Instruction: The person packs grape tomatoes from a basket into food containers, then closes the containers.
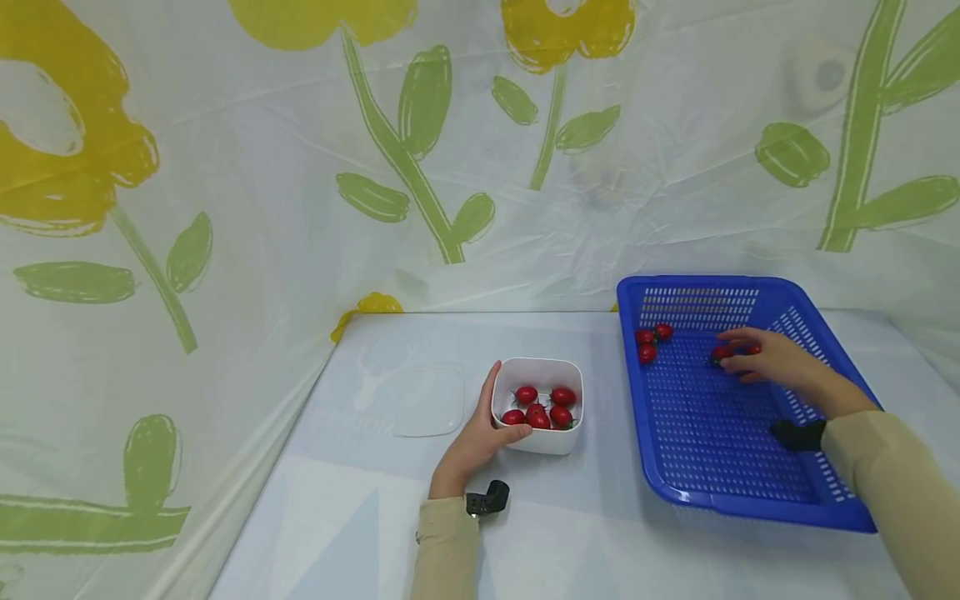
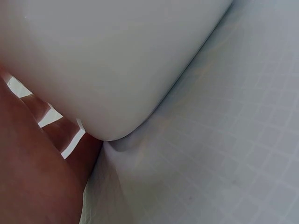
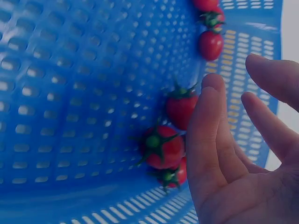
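Note:
My left hand [image 1: 472, 444] holds the corner of a white plastic container [image 1: 543, 442], thumb over its near rim and fingers along its left side. Several red cherry tomatoes [image 1: 537, 415] lie inside it. The left wrist view shows the container's smooth wall [image 2: 112, 65] close up, with fingers beside it. My right hand [image 1: 783, 362] reaches into a blue plastic basket [image 1: 723, 454], fingers spread and nothing between them. Right by its fingertips are cherry tomatoes [image 3: 162, 147] with green stems, partly covered by the hand in the head view.
More cherry tomatoes [image 1: 647, 353] sit in the basket's far left corner. A translucent lid [image 1: 430, 402] lies flat left of the container. Behind the white table [image 1: 570, 533] hangs a flowered curtain [image 1: 277, 167]. Raised walls surround the basket.

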`<action>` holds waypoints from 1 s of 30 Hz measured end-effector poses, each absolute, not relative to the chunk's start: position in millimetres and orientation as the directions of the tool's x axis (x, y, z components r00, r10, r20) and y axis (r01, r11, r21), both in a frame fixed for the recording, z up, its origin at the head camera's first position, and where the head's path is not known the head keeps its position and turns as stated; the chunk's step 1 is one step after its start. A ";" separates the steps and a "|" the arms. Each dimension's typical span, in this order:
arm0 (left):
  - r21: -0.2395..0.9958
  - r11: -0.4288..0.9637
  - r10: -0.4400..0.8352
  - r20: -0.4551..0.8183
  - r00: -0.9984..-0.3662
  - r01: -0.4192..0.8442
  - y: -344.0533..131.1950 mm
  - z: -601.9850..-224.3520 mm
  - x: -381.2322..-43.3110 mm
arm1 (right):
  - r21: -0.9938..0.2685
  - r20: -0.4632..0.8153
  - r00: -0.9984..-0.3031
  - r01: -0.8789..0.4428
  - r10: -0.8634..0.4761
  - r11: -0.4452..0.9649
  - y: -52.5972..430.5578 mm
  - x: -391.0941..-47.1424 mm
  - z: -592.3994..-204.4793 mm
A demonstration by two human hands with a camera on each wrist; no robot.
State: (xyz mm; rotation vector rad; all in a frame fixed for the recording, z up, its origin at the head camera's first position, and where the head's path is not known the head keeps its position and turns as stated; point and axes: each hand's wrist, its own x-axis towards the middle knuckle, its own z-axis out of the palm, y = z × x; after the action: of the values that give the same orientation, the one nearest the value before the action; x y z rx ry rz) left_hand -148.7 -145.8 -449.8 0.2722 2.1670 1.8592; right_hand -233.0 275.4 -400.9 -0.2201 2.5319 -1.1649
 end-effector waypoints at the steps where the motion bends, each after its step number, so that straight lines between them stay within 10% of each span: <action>1: 0.988 0.153 0.316 -0.084 -0.945 -0.037 -146.2 -451.3 -149.2 | -0.757 -0.255 -0.925 0.012 -0.280 0.653 276.2 -234.2 -402.1; 30: 0.987 0.154 0.263 -0.089 -0.961 -0.049 -147.2 -474.3 -155.8 | -0.666 -0.337 -0.886 -0.014 -0.318 0.745 271.2 -251.1 -423.9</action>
State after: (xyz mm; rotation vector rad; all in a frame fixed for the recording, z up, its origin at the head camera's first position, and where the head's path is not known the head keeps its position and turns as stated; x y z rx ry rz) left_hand -155.8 -147.2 -474.3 0.2084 2.1901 1.8881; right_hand -251.1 271.2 -423.9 -0.2530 2.5104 -0.9536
